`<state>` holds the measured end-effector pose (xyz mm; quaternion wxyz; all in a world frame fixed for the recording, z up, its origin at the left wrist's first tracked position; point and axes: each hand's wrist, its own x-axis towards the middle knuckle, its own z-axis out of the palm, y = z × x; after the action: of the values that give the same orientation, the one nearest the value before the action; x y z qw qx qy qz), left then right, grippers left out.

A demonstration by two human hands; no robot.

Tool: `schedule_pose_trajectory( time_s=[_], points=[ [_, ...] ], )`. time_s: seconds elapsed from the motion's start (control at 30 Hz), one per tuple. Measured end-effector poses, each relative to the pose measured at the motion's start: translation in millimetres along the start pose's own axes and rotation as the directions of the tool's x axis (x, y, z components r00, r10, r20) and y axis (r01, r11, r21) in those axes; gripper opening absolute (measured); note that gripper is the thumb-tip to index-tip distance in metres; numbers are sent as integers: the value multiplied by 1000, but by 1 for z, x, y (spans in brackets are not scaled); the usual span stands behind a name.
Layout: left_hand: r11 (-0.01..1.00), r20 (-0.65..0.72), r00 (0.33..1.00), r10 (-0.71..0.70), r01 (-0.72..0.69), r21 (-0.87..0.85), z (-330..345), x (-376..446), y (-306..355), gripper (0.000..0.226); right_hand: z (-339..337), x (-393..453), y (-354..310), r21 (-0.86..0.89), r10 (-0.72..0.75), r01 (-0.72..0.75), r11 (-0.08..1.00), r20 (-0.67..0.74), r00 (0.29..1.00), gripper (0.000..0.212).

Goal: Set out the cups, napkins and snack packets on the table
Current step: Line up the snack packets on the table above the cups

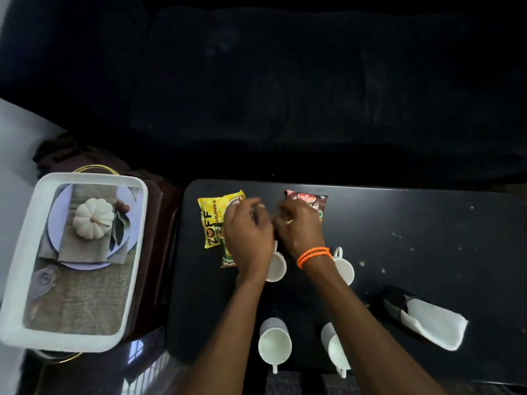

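Several white cups stand on the black table (427, 238): one under my left wrist (276, 266), one by my right wrist (343, 267), and two nearer me (274, 344) (335, 347). A yellow snack packet (209, 220) lies at the far left, a green-brown packet (228, 256) partly under my left hand (246, 232), and a red-brown packet (312, 202) behind my right hand (298, 226). Both hands meet over the packets with curled fingers; whatever is between them is hidden. White napkins (436, 323) sit in a black holder at the right.
A white tray (137, 252) printed with a pumpkin place-setting picture rests on a dark side table to the left. A dark sofa (285, 95) runs behind the table. Crumbs dot the right part of the tabletop.
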<state>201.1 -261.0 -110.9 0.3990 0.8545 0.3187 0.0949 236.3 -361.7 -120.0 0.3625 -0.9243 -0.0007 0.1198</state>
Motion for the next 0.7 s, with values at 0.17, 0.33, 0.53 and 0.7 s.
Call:
schedule_pose_trajectory(
  time_s=[0.17,0.33,0.53,0.7],
  points=[
    [894,42,899,-435,425,143,-43,11,-64,46,41,-5,-37,3,88,-96,995,371,924,62],
    [902,235,871,-432,421,99,-57,10,-64,49,63,-5,-45,322,331,-411,853,275,902,19],
    [990,290,948,-132,143,-17,-43,17,-5,35,16,17,-27,738,468,-500,452,281,838,15],
    [988,522,849,-79,136,-71,20,9,52,44,-55,32,29,701,577,-404,588,-13,817,28]
  ],
)
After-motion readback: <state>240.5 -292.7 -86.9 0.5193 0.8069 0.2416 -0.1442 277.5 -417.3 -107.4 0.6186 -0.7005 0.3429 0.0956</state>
